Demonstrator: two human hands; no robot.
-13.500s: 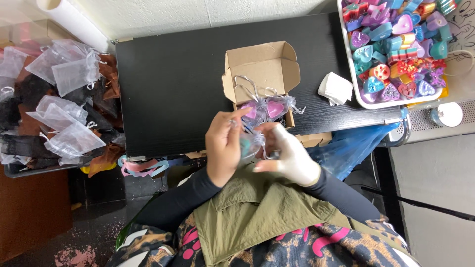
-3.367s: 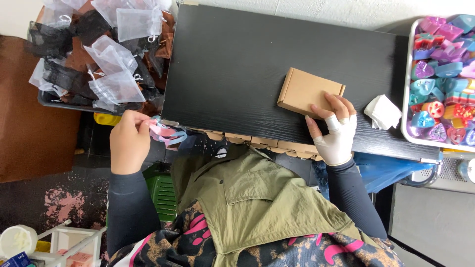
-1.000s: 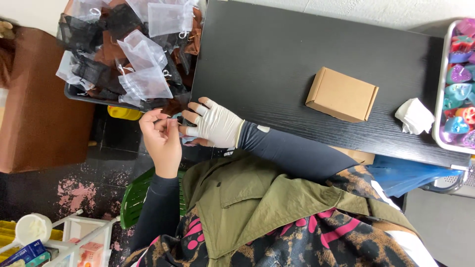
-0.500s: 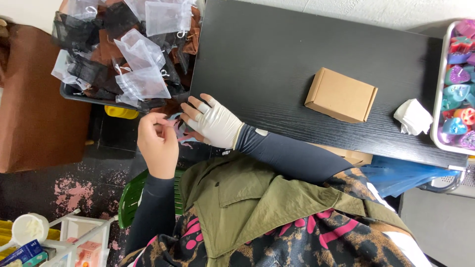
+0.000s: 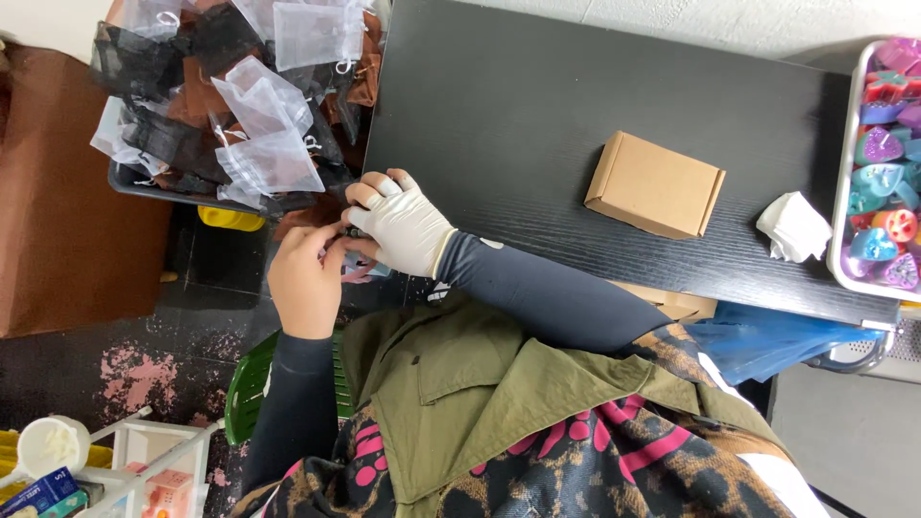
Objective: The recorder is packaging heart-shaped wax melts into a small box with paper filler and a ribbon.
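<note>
Pinching a small pouch (image 5: pixel 357 267) between my bare left hand (image 5: pixel 305 278) and gloved right hand (image 5: pixel 403 228), near the bin (image 5: pixel 153 184); next, I'd judge, comes cinching its string.

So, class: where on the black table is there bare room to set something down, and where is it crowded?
Bare: the table between the pouch bin and the box. Crowded: the right end, with tissue and tray, and the left corner, where both hands meet.
</note>
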